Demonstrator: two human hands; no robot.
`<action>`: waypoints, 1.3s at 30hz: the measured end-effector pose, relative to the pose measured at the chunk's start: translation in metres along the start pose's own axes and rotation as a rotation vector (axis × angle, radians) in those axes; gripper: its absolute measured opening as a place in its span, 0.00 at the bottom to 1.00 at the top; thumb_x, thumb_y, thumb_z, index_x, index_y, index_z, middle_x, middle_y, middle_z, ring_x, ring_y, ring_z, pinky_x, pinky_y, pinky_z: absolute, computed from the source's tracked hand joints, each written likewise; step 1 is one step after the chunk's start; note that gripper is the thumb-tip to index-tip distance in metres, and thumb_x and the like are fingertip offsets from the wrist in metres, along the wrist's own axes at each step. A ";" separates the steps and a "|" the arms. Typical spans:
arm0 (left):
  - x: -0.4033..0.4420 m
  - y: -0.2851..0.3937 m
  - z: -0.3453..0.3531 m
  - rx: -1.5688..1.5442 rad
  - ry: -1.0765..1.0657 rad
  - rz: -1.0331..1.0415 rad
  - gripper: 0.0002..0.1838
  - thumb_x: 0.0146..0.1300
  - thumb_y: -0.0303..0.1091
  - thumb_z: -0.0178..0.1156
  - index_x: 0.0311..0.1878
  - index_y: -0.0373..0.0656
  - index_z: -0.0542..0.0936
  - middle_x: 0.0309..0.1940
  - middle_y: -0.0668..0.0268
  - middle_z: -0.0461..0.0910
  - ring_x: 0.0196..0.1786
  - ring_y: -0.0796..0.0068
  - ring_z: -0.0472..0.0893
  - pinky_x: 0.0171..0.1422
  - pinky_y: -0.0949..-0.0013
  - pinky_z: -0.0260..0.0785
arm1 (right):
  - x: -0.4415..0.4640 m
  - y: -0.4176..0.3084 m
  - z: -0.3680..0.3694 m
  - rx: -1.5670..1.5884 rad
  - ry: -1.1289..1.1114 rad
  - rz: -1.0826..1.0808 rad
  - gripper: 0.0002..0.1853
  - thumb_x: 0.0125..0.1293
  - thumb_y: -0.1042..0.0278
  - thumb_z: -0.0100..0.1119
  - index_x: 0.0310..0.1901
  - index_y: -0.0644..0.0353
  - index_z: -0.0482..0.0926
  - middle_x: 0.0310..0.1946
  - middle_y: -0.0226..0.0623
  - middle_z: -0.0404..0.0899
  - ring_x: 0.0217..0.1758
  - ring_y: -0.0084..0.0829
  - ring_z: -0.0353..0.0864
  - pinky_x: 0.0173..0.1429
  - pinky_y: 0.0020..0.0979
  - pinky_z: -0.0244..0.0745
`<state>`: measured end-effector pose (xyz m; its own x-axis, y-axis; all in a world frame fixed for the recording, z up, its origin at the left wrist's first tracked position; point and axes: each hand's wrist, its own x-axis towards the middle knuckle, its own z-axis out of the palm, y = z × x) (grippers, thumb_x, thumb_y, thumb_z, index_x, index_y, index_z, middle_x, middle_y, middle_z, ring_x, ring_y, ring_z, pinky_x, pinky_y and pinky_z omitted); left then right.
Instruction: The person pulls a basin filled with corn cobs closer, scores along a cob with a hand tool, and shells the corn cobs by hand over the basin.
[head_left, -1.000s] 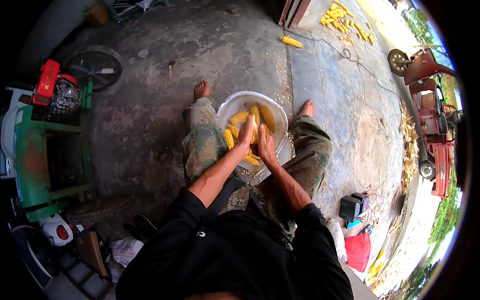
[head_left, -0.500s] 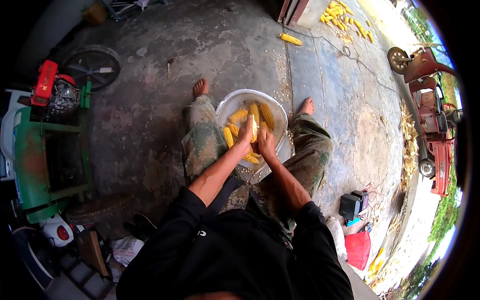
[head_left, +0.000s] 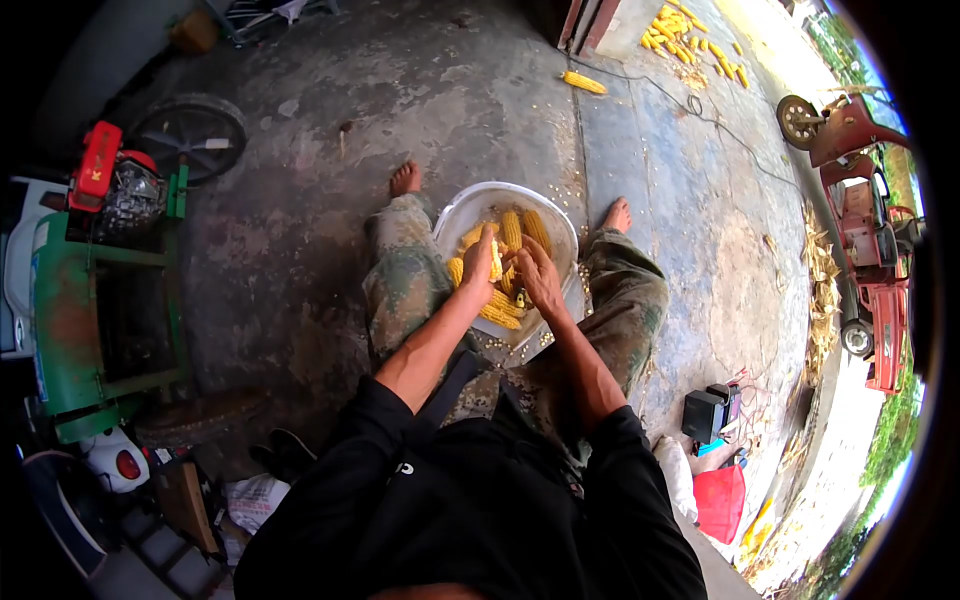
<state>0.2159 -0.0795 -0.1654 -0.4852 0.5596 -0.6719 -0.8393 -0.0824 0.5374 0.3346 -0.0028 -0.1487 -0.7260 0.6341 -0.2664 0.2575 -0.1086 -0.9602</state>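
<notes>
A pale round basin (head_left: 455,212) stands between my legs with several yellow corn cobs (head_left: 537,230) inside. Over its left part, my left hand (head_left: 480,265) is closed around an ear of corn (head_left: 495,262), part of which the fingers hide. My right hand (head_left: 541,282) is just to the right of that ear, above the basin. Its fingers are stretched out and slightly apart, and I see nothing gripped in them. More cobs (head_left: 500,312) lie beneath the hands, partly covered by them.
Loose kernels are scattered on the floor around the basin. One cob (head_left: 584,82) lies ahead, near a cable (head_left: 693,103) and a corn pile (head_left: 672,35). A green machine with a red engine (head_left: 97,165) stands left. On the right are a black box (head_left: 703,415) and a red bag (head_left: 720,500).
My right hand has moved off the ear and its fingers have opened. My left hand, with the ear, has shifted slightly left and down.
</notes>
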 end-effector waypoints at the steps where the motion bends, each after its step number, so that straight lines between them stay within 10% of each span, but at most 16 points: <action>1: 0.000 0.001 0.000 -0.031 -0.008 -0.006 0.21 0.70 0.55 0.56 0.52 0.47 0.75 0.35 0.66 0.78 0.36 0.70 0.82 0.37 0.68 0.79 | -0.005 -0.005 0.004 0.026 0.028 -0.023 0.32 0.73 0.50 0.51 0.69 0.66 0.63 0.47 0.48 0.81 0.47 0.33 0.82 0.47 0.30 0.79; 6: 0.005 0.001 -0.005 -0.020 -0.034 -0.001 0.23 0.70 0.58 0.53 0.50 0.47 0.74 0.35 0.65 0.80 0.36 0.70 0.82 0.38 0.67 0.77 | -0.021 -0.034 0.015 -0.156 0.095 0.138 0.34 0.72 0.38 0.46 0.49 0.72 0.75 0.29 0.44 0.82 0.22 0.31 0.81 0.28 0.35 0.77; 13: 0.006 -0.011 -0.005 0.044 -0.003 -0.017 0.31 0.70 0.61 0.50 0.65 0.46 0.68 0.45 0.62 0.79 0.43 0.68 0.81 0.47 0.59 0.75 | -0.023 -0.029 0.028 -0.201 0.026 0.216 0.45 0.71 0.28 0.31 0.29 0.70 0.82 0.17 0.43 0.77 0.21 0.36 0.80 0.32 0.36 0.76; 27: -0.008 -0.016 0.015 0.129 0.032 0.065 0.29 0.72 0.60 0.46 0.55 0.41 0.74 0.44 0.65 0.74 0.49 0.70 0.75 0.52 0.64 0.70 | -0.003 0.007 0.023 -0.182 0.128 0.225 0.43 0.72 0.31 0.35 0.31 0.73 0.81 0.24 0.52 0.80 0.33 0.43 0.82 0.43 0.42 0.73; 30: -0.001 -0.020 0.014 0.007 -0.019 0.036 0.28 0.72 0.59 0.46 0.55 0.42 0.73 0.43 0.65 0.74 0.49 0.70 0.76 0.52 0.63 0.71 | -0.006 0.004 0.020 -0.008 0.090 0.307 0.39 0.72 0.33 0.41 0.32 0.69 0.83 0.15 0.35 0.73 0.17 0.27 0.71 0.25 0.32 0.66; 34: 0.003 -0.018 0.009 -0.021 -0.053 -0.078 0.28 0.72 0.59 0.46 0.55 0.42 0.73 0.43 0.65 0.75 0.48 0.70 0.76 0.52 0.62 0.72 | -0.006 0.001 0.025 0.073 0.202 0.084 0.39 0.73 0.33 0.39 0.36 0.68 0.84 0.16 0.35 0.73 0.17 0.27 0.72 0.25 0.31 0.66; 39: 0.009 -0.024 0.005 0.076 0.044 0.054 0.29 0.72 0.60 0.45 0.51 0.38 0.74 0.39 0.64 0.75 0.44 0.68 0.77 0.48 0.62 0.71 | -0.015 -0.026 0.027 -0.233 0.048 0.137 0.38 0.75 0.35 0.33 0.46 0.69 0.80 0.26 0.50 0.80 0.35 0.41 0.82 0.44 0.40 0.73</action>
<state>0.2330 -0.0679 -0.1820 -0.5413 0.5187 -0.6618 -0.7911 -0.0475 0.6099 0.3221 -0.0300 -0.1224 -0.6447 0.6617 -0.3827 0.4948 -0.0204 -0.8688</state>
